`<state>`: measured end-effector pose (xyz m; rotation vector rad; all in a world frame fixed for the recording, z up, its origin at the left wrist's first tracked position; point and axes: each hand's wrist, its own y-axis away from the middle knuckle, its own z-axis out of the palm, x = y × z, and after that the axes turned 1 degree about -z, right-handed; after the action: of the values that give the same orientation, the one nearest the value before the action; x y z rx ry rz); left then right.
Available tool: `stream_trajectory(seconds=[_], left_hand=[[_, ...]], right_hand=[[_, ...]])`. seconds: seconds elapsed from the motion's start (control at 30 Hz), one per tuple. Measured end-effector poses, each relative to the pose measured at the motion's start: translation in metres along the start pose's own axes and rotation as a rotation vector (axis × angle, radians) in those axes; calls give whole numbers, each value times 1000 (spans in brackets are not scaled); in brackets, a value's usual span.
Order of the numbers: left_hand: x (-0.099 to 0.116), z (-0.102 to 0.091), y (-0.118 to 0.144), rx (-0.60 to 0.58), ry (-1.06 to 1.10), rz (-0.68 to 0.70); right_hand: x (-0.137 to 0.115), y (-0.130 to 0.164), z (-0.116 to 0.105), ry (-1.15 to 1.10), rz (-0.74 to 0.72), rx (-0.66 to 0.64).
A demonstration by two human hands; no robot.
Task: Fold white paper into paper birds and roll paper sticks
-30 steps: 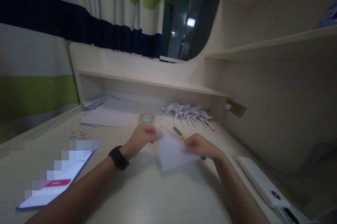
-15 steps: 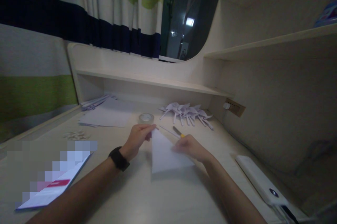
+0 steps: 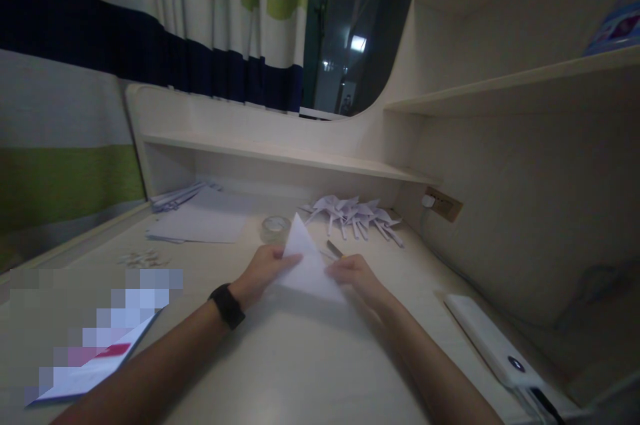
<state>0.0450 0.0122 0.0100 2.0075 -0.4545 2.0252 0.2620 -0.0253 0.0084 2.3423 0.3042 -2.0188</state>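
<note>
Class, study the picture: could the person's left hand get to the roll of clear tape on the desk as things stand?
Probably yes. The tape roll sits just beyond the left hand with bare desk between, though that hand is busy holding the folded paper.

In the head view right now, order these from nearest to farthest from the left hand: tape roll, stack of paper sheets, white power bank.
From the left hand:
1. Tape roll, just behind it.
2. Stack of paper sheets, back left.
3. White power bank, far right.

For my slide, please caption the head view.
Both hands fold a white paper sheet on a desk.
</note>
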Motion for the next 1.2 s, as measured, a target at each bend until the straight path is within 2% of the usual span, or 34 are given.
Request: stream_trajectory(seconds=[0.1, 0.2, 0.27, 0.4, 0.47, 0.53, 0.63, 0.67, 0.7, 0.77, 0.8, 0.83, 0.9, 0.93, 0.97, 1.07, 1.13, 1.2], left_hand=[[6, -12, -4, 132, 9, 7], [8, -24, -9, 216, 79, -10], [8, -29, -12, 251, 113, -24], [3, -25, -10, 243, 124, -33], [-1, -17, -6, 223, 123, -43], [-4, -10, 2, 178, 107, -51], [-2, -9, 14, 118, -25, -50], [1, -12, 18, 155, -102, -26], [4, -15, 22, 244, -201, 36], [7, -22, 28, 415, -450, 237], [7, -25, 31, 395, -593, 348], [5, -26, 35, 289, -731, 440], [-2, -23, 41, -60, -947, 545], [-6, -20, 44, -195, -1023, 563], [-10, -15, 47, -262, -1086, 574], [-14, -4, 50, -299, -1195, 565], [-13, -2, 49, -300, -1200, 543], [-12, -4, 46, -294, -1193, 520]], right_hand=[[-8, 4, -6, 47, -9, -43], [-14, 6, -16, 73, -9, -123], [-15, 5, -23, 78, -24, -70], [-6, -4, -25, 86, -72, 217], [4, -8, -17, 61, -61, 217], [16, -11, -5, -8, 1, 140], [27, -10, 11, -58, 69, 95], [28, -9, 15, -49, 81, 78], [27, -7, 17, -31, 92, 56], [22, -3, 20, 15, 125, -13], [19, -1, 20, 35, 142, -51], [16, 1, 21, 50, 157, -86], [14, 3, 22, 61, 173, -137], [15, 4, 23, 60, 174, -144], [16, 4, 24, 61, 171, -149], [19, 2, 23, 111, 157, -200], [17, 1, 18, 253, 148, -218], [13, 0, 9, 508, 122, -114]])
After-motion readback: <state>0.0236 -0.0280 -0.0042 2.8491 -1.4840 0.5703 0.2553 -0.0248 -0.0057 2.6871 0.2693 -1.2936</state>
